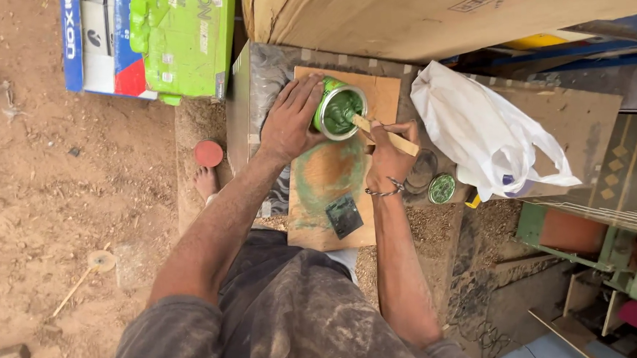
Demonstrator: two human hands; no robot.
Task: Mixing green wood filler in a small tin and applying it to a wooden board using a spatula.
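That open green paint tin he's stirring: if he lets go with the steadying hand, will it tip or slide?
The tin probably tips easily: the stick levers against its rim, and the left hand grips its side. With paint inside and no lid, a push likely slops. The board beneath looks flat, so sliding seems likelier than rolling.

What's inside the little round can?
The can, steadied by the left hand, holds thick green paste. The right hand dips a wooden stick in. Its bottom is covered.
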